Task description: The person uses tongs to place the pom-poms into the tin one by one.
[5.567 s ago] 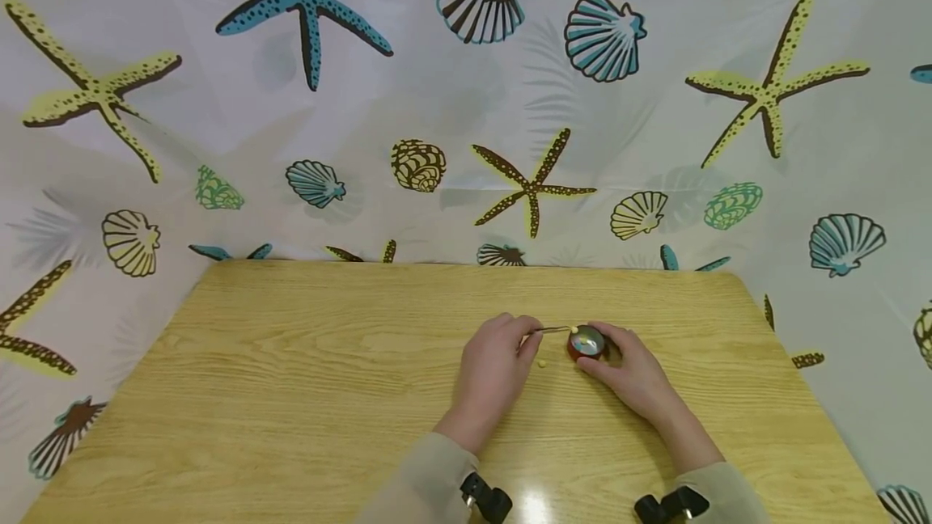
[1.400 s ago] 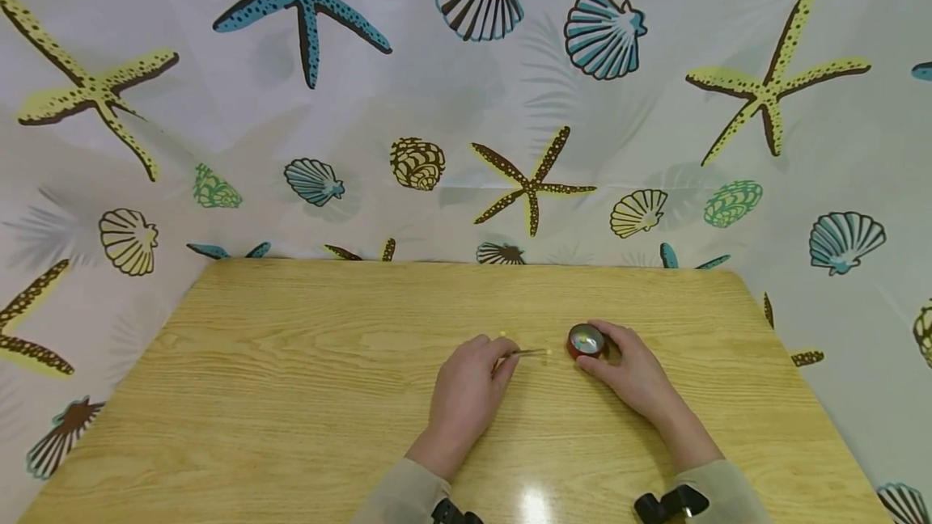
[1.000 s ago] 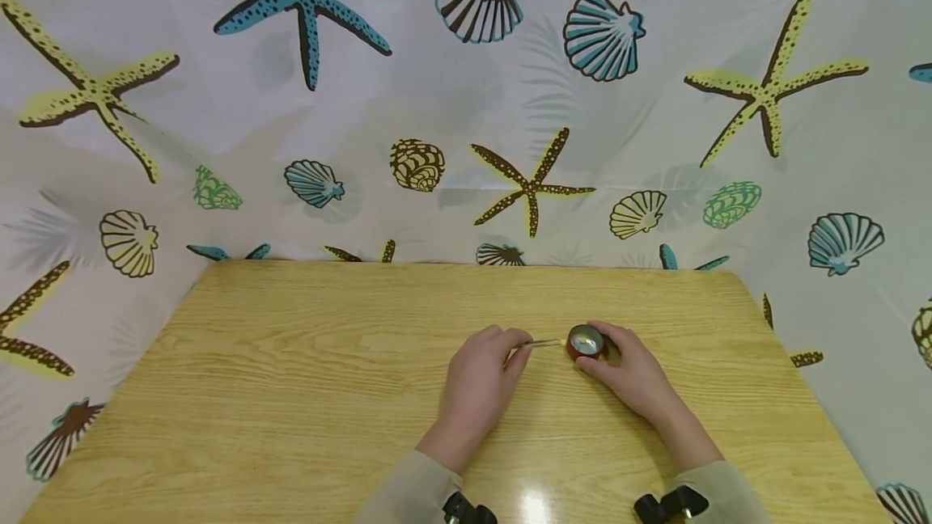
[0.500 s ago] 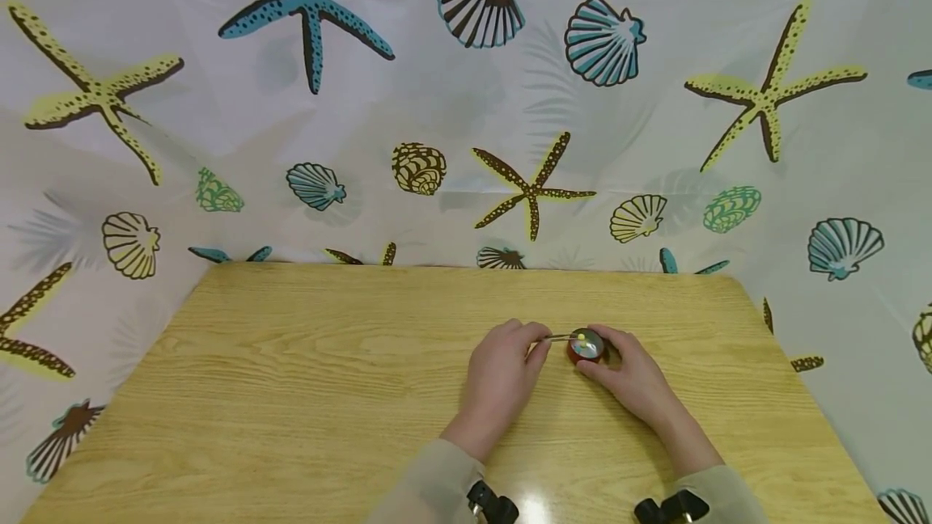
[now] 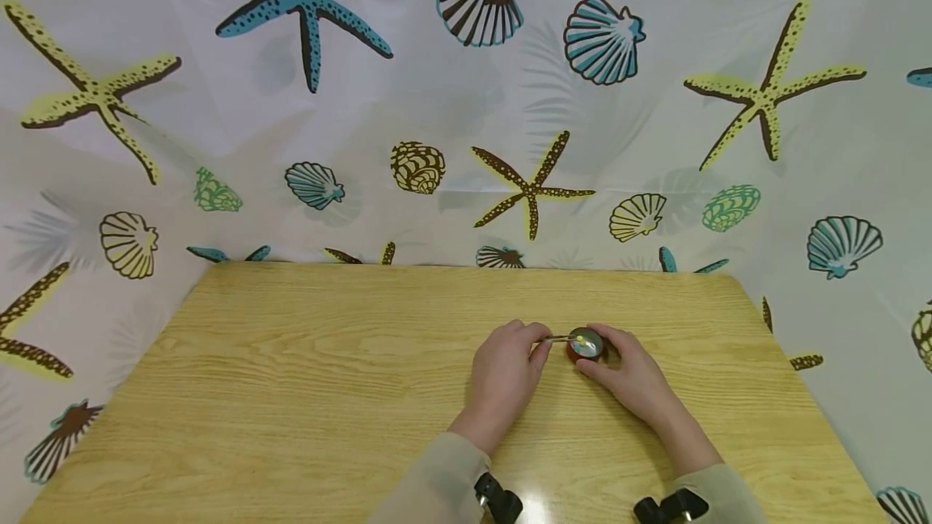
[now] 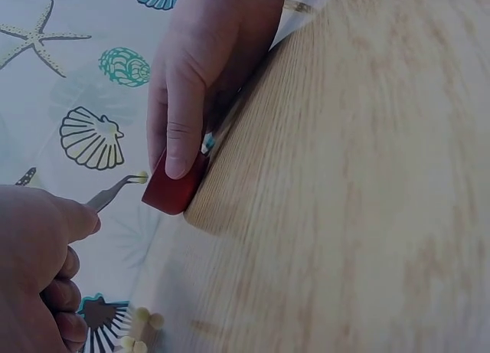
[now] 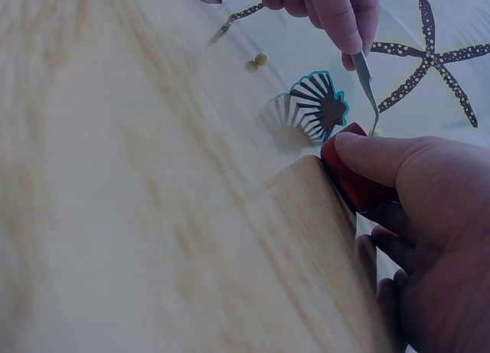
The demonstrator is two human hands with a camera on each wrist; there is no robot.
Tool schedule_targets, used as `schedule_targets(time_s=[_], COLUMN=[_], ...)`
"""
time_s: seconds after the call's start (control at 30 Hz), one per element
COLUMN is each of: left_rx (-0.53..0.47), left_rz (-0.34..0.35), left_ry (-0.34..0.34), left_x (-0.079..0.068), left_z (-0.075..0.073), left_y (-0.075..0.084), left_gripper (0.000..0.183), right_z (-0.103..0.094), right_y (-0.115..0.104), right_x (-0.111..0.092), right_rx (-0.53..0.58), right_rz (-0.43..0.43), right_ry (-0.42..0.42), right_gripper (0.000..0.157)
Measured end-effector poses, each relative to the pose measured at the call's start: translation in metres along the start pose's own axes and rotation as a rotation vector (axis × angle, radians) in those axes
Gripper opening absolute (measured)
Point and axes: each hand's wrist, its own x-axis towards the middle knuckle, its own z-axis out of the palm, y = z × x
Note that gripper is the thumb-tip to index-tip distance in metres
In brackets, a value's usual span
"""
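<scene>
Round tin (image 6: 174, 191), glossy red side, mirror-like silvery top; sits on wood-grain table (image 5: 291, 362), approx. 2 o'clock of table centre. Bent-tip metal tweezers (image 5: 559, 339), 1 pr., come in from tin's 9 o'clock; 1 small round yellow ball (image 5: 580, 339) at their tips, over tin's top near 10 o'clock. Pale balls (image 7: 262, 59) also on table by L hand; count unclear b/c of reflections. 2 beige sleeves (image 5: 437, 479), 2 black wrist mounts (image 5: 498, 500). White cloth behind (image 5: 437, 103), printed w/ starfish & shells.

L hand (image 5: 504, 374) at tin's 8 o'clock, forearm in from 7, thumb & index pinched on tweezers, other fingers curled. R hand (image 5: 633, 370) at 4 o'clock, forearm in from 5; thumb & fingers part-open around tin, gripping its sides.
</scene>
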Motion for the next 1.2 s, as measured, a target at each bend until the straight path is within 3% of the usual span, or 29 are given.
schedule_targets(time_s=[0.87,1.2], left_rx=[0.024,-0.006], left_rz=[-0.028,-0.028], left_ry=[-0.020,0.037], left_x=[-0.005,-0.012], left_z=[-0.004,-0.017], left_y=[-0.004,-0.010], left_gripper=[0.011,0.010], right_z=[-0.001,0.000], right_y=[-0.002,-0.004], right_x=[-0.001,-0.003], right_rx=[-0.009,-0.013], right_rz=[0.011,0.019], right_ry=[-0.004,0.001], right_gripper=[0.071,0.072])
